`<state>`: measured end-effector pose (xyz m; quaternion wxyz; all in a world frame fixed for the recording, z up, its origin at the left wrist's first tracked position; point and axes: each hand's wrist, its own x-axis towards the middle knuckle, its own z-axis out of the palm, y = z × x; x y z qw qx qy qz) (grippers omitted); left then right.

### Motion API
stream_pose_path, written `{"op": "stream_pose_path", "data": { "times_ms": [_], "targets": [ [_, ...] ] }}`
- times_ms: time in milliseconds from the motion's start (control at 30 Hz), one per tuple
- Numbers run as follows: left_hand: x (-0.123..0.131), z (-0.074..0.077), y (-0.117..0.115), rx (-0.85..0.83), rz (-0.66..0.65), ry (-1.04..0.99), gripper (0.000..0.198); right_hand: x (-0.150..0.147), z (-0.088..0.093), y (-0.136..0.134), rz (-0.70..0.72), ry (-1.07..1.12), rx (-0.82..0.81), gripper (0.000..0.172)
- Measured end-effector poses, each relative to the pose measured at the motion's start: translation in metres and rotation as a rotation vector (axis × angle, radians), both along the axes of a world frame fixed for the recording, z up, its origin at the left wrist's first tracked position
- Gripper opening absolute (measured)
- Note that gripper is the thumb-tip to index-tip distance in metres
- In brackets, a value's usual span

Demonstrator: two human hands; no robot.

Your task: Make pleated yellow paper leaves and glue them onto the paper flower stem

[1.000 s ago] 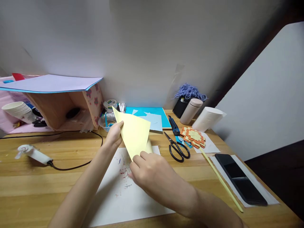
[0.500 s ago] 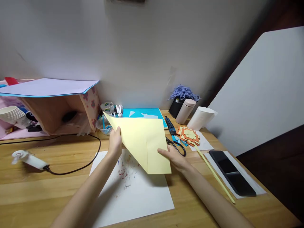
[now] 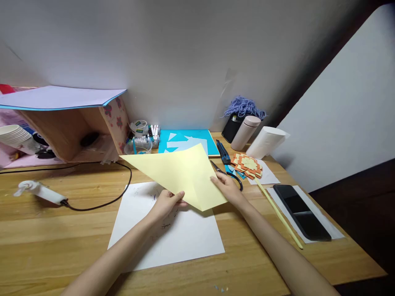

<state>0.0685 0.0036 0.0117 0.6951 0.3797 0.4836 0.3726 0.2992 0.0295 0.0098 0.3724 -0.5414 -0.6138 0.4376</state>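
Observation:
A sheet of pale yellow paper [image 3: 182, 170] is held in the air between my two hands. My left hand [image 3: 168, 203] pinches its lower left edge, thumb on top. On the right edge, my right hand [image 3: 230, 189] grips the sheet with the thumb over its face. The paper bends along a line near its right side, and its long corner points left. Beneath it, a white sheet [image 3: 197, 242] with coloured marks lies on the wooden table. Black-handled scissors [image 3: 235, 180] lie just behind my right hand, partly covered by it.
A glue gun [image 3: 41, 192] with a black cord lies left, below an open box [image 3: 112, 123]. Behind the paper are blue card [image 3: 165, 135] and a utility knife [image 3: 222, 151]. At right are a paper flower [image 3: 248, 164], a phone [image 3: 300, 211] and a bottle [image 3: 245, 132].
My left hand has moved down and right along the yellow sheet's edge. The sheet has turned, its long corner now reaching further left. My right hand still grips the right side.

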Motion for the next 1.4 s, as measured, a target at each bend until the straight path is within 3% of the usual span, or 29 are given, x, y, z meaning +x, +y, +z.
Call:
{"op": "stream_pose_path", "data": {
  "times_ms": [67,133,200,267,467,667,900,1067,1167,1267,1333,1400],
  "targets": [
    [-0.002,-0.003,0.005,0.016,0.055,0.056,0.032,0.016,-0.002,0.003,-0.097,-0.159,0.038,0.034],
    [-0.005,-0.005,0.007,0.027,0.095,0.102,0.033,0.032,-0.005,0.005,-0.169,-0.465,0.078,0.027],
    [-0.009,-0.006,0.007,0.025,0.101,0.131,0.035,0.043,-0.008,0.006,-0.188,-0.75,0.115,0.024],
    [-0.014,-0.006,0.007,0.016,0.097,0.148,0.038,0.047,-0.012,0.006,-0.191,-0.894,0.132,0.023],
    [-0.029,-0.001,0.01,0.105,0.192,0.189,0.041,0.053,-0.013,0.011,-0.252,-0.89,0.143,0.017],
    [-0.04,-0.001,0.015,0.228,0.241,0.304,0.039,0.058,-0.007,0.01,-0.16,-0.822,-0.041,0.017],
    [-0.035,-0.001,0.01,0.251,0.277,0.312,0.037,0.037,-0.012,0.002,-0.21,-0.834,0.029,0.041],
    [-0.034,0.001,0.009,0.231,0.278,0.338,0.028,0.031,-0.014,0.0,-0.237,-0.854,0.095,0.033],
    [-0.034,-0.001,0.01,0.208,0.283,0.313,0.024,0.033,-0.011,0.001,-0.293,-0.762,0.178,0.027],
    [-0.034,-0.004,0.011,0.192,0.285,0.276,0.024,0.028,-0.004,0.0,-0.307,-0.421,0.078,0.024],
    [-0.034,-0.005,0.011,0.191,0.28,0.254,0.028,0.019,0.003,-0.005,-0.189,-0.04,-0.09,0.034],
    [-0.034,-0.004,0.01,0.198,0.283,0.251,0.031,0.008,0.008,-0.013,0.025,0.328,-0.229,0.046]
  ]
}}
